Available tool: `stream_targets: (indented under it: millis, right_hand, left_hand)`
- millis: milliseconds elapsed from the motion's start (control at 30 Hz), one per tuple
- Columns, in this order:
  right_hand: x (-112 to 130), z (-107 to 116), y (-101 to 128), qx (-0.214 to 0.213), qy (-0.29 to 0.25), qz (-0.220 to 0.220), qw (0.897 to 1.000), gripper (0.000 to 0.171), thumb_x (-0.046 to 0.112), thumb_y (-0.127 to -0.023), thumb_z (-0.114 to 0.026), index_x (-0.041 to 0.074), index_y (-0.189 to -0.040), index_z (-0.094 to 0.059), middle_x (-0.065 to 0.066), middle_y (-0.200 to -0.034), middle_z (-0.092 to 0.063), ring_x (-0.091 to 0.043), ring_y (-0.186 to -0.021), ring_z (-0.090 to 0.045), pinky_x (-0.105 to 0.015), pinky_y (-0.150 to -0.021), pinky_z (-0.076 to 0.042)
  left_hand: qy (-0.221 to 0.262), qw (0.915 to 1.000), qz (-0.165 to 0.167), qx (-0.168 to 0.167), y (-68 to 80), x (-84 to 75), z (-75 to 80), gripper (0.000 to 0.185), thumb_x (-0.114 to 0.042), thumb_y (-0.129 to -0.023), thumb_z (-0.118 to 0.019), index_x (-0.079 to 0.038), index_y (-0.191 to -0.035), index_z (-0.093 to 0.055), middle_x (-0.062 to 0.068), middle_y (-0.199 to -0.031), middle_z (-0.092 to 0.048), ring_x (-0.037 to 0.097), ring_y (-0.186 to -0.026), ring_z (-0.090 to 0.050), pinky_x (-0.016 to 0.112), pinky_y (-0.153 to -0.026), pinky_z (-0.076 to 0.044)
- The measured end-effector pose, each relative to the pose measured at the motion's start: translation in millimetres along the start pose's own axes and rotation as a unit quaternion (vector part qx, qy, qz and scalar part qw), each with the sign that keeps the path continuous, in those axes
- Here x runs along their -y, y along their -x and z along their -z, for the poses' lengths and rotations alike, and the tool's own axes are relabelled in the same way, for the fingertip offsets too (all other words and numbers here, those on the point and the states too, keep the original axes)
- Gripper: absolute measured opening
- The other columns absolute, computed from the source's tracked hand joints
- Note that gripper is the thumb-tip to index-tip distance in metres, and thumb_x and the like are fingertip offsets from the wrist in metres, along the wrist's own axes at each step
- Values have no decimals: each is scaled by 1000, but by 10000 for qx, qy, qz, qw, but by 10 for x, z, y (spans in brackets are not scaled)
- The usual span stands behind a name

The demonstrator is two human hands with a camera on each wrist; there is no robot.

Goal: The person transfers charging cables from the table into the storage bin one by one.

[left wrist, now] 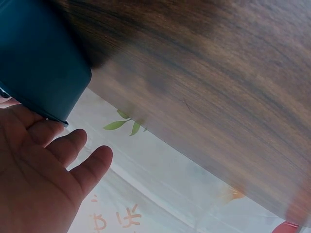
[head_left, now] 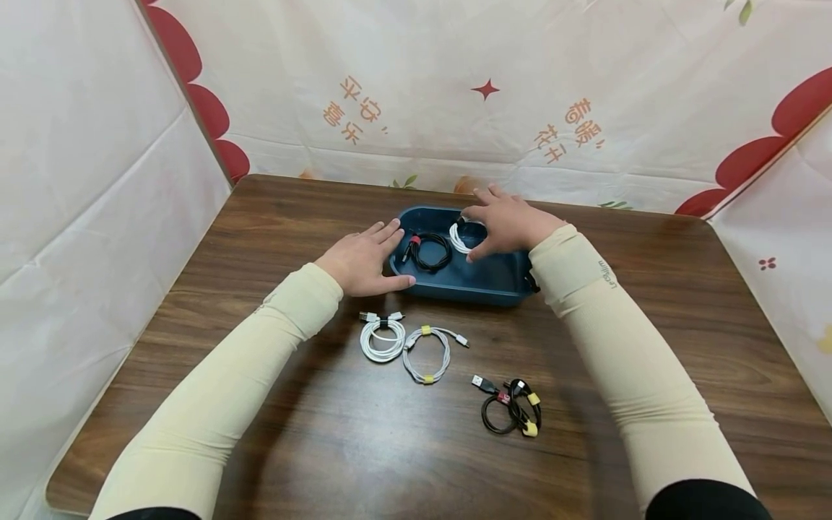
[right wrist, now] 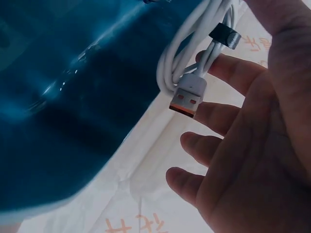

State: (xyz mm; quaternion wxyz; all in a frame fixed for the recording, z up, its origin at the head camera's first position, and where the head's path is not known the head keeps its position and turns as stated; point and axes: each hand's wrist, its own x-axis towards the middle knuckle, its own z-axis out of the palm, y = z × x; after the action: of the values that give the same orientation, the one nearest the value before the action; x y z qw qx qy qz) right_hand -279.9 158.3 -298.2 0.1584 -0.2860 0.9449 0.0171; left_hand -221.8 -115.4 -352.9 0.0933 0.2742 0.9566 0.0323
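My left hand (head_left: pixel 364 261) lies against the left end of a dark blue tray (head_left: pixel 455 290), fingers straight along its rim and thumb over the near side. Over the tray's far right part, my right hand (head_left: pixel 510 222) holds a coiled white USB cable (head_left: pixel 458 240) between thumb and index finger, the other fingers spread. The right wrist view shows its USB plug (right wrist: pixel 187 99) and a black strap (right wrist: pixel 225 36) round the coil. Inside the tray, left of that cable, lies a coiled black cable (head_left: pixel 434 267) with a red strap.
In front of the tray lie a white coiled cable (head_left: pixel 382 356) with a black strap and a pale cable (head_left: pixel 445 355) with yellow bands. Two black cables (head_left: pixel 497 431) with red and yellow ties sit nearer, to the right. A printed cloth (head_left: pixel 416 87) stands behind the wooden table (head_left: pixel 292 448).
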Motion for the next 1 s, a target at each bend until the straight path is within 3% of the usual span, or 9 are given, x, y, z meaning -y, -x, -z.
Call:
stream_targets:
  millis: [300,500,733,1000]
  right_hand:
    - [17,-73,-149,123,34,-84,9999,85,47,-81,-79,10,-149,-46,-26,-162,-13,-47,-148,-2,-64,-114,-12]
    - [-31,-170,-221,145,-3,-34,9999,85,48,-80,-80,10,-148,-48,-26,-161,-16,-46,-147,-8,-63,-113,-19]
    - [-72,-263,-247,233,-326,-27,9992,84,46,-81,-81,8,-148,-47,-26,-162,-9,-46,-148,-4,-61,-115,-14]
    - [-19,-351,-263,55,237,-189,9995,84,48,-77,-83,9,-145,-52,-27,-162,-6,-46,-148,-5,-62,-115,-15]
  left_hand:
    - [-3,10000,19,35,-9,7,-3,100,-79,-89,-37,-11,-159,-20,7,-166,-9,29,-150,-15,50,-115,-28]
    - [2,10000,6,25,-15,4,-5,100,-79,-89,-37,-11,-160,-20,7,-166,-10,29,-150,-16,50,-115,-28]
    - [-15,10000,-51,-31,-24,-16,-14,100,-80,-89,-37,-11,-159,-20,7,-166,-11,29,-150,-17,49,-114,-30]
    - [-13,10000,-37,-11,-29,-10,-24,100,-79,-89,-38,-11,-159,-20,7,-165,-11,29,-150,-17,49,-114,-29]
